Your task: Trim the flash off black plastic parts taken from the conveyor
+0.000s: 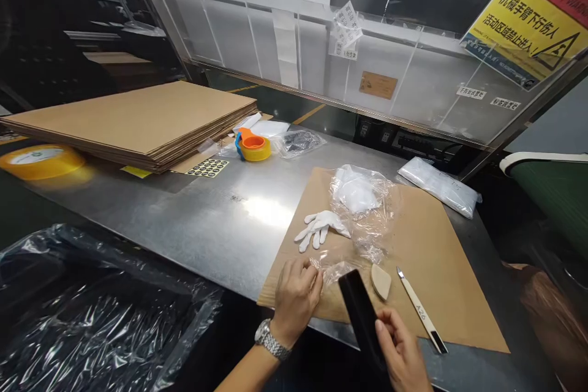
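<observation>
My left hand [297, 295], with a metal watch at the wrist, is closed at the edge of a clear plastic bag [337, 266]; its fingertips are partly hidden. My right hand [399, 346] grips a flat black rectangular object [361, 312], which looks like a phone, tilted over the front edge of the cardboard sheet [422, 245]. Just beyond it lies a small beige wedge-shaped block [381, 282]. A white-handled knife [420, 309] marked A26 rests to the right. A white glove [323, 228] lies flat past my left hand, beside a crumpled clear bag with white contents [358, 193].
A metal table [220, 220] carries stacked cardboard [138, 113], an orange tape dispenser [253, 146], a sticker sheet [208, 168] and a white plastic-wrapped packet [438, 185]. A yellow tape roll [43, 161] is at far left. Black plastic [101, 318] fills the lower left. A transparent barrier [316, 55] stands behind.
</observation>
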`<state>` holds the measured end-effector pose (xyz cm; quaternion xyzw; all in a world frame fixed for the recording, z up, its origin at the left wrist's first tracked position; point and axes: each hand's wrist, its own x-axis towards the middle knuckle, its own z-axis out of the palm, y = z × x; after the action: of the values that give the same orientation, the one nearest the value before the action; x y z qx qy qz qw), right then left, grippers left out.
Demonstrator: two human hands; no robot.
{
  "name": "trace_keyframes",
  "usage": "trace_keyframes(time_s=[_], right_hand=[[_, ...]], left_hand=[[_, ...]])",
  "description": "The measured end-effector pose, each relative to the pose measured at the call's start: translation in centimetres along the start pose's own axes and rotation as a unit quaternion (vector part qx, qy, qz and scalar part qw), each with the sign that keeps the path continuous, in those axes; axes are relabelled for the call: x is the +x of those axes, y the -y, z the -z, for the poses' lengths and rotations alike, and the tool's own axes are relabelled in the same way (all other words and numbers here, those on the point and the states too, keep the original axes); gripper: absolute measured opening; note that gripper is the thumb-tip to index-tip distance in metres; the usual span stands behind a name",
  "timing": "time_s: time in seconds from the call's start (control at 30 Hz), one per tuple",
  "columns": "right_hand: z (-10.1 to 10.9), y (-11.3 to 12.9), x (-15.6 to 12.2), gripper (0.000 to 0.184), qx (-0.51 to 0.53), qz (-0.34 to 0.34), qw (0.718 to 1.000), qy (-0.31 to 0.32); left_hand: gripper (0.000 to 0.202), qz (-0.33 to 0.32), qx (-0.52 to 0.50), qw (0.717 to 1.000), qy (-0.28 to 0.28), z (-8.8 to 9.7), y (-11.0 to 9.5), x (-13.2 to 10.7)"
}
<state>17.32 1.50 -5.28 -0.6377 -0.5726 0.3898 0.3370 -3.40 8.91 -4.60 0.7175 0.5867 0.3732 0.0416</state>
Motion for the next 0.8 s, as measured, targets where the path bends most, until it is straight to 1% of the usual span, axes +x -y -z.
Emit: trace_keyframes(time_s=[0.07, 0.17, 0.27, 0.4, 0.47, 0.57, 0.63, 0.7, 0.73, 0.77, 0.8], right_hand=[[-1.0, 0.0, -1.1, 0.041, 0.136, -0.037, 0.989, 0.037], [-2.6, 0.3, -1.9, 0.044, 0.259, -0.066, 0.959, 0.093], [-3.2, 0.7, -1.9, 0.043, 0.32, -0.088, 0.936, 0.116], [-3.3, 0.8, -1.7, 0.043, 0.339, -0.123, 0.925, 0.119], [-3.2, 0.3, -1.7, 0.045, 0.314, -0.135, 0.932, 0.122], [-2.9, -0.7, -2.0, 0.045, 0.234, -0.14, 0.955, 0.119], [-2.7, -1.2, -2.2, 0.042, 0.175, -0.123, 0.971, 0.104], [-2.5, -1.6, -2.4, 0.035, 0.079, -0.072, 0.992, 0.07], [-2.6, -1.6, -2.5, 0.03, 0.012, -0.034, 0.998, 0.047], [-2.6, -1.6, -2.6, 0.027, -0.061, 0.007, 0.998, 0.023], [-2.8, -1.5, -2.7, 0.025, -0.126, 0.049, 0.991, 0.002]], left_hand=[[0.022, 0.005, -0.011, 1.0, 0.023, -0.1, -0.2, -0.2], [0.027, 0.005, -0.033, 0.996, 0.08, 0.0, -0.4, -0.5], [0.027, 0.005, -0.059, 0.988, 0.141, 0.3, -0.4, -0.8], [0.018, 0.008, -0.108, 0.972, 0.21, 0.9, -0.5, -1.1], [0.021, 0.014, -0.121, 0.966, 0.229, 1.1, -0.5, -1.3], [0.028, 0.026, -0.117, 0.964, 0.239, 1.3, -0.5, -1.7], [0.031, 0.031, -0.102, 0.966, 0.237, 1.3, -0.5, -2.1], [0.032, 0.032, -0.08, 0.97, 0.226, 1.3, -0.7, -2.6], [0.031, 0.034, -0.067, 0.974, 0.216, 1.3, -0.9, -2.8], [0.029, 0.032, -0.052, 0.978, 0.201, 1.3, -1.1, -3.0], [0.026, 0.024, -0.034, 0.983, 0.181, 1.2, -1.4, -3.2]])
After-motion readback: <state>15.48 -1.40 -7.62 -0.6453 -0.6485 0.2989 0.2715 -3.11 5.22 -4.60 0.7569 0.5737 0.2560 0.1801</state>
